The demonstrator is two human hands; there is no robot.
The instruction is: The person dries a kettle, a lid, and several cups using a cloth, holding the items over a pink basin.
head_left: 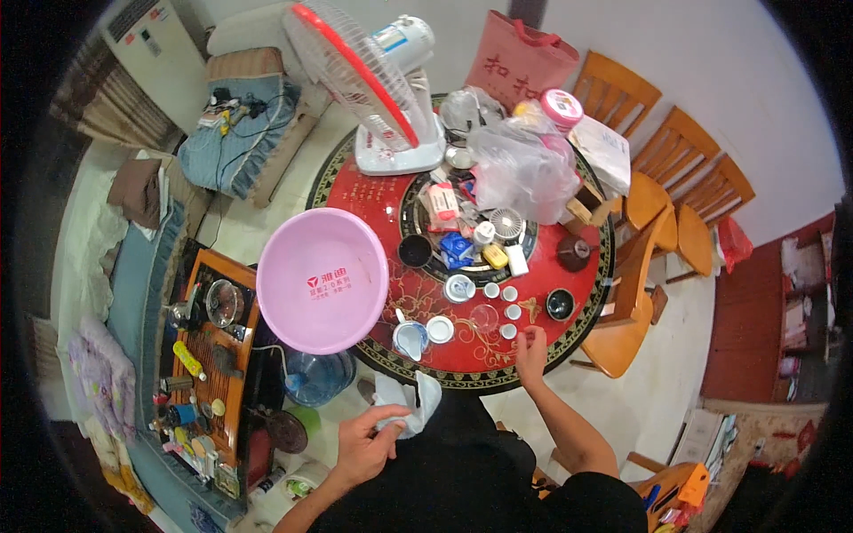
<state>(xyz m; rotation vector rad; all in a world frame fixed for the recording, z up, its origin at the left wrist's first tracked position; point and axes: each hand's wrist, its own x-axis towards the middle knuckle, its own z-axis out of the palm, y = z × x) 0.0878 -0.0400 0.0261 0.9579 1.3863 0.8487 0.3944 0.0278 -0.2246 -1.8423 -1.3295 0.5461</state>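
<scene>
My left hand (368, 442) pinches a crumpled white cloth (426, 398) in front of the table edge. My right hand (532, 360) is over the near right of the red round table (460, 360), its fingers bent close together. Whether anything small is between them cannot be made out. Just left of those fingertips stands a small white cup (508, 331), one of several in a loose row. Beside the row are a clear glass cup (484, 318) and a blue-and-white bowl (460, 288). Further left sit a blue-and-white pitcher (409, 338) and a round white dish (440, 329).
A pink plastic basin (322, 280) overhangs the table's left side. An electric fan (400, 150), plastic bags (520, 166) and packets crowd the far half. A black bowl (560, 304) and brown pot (574, 253) stand right. Wooden chairs (620, 333) line the right.
</scene>
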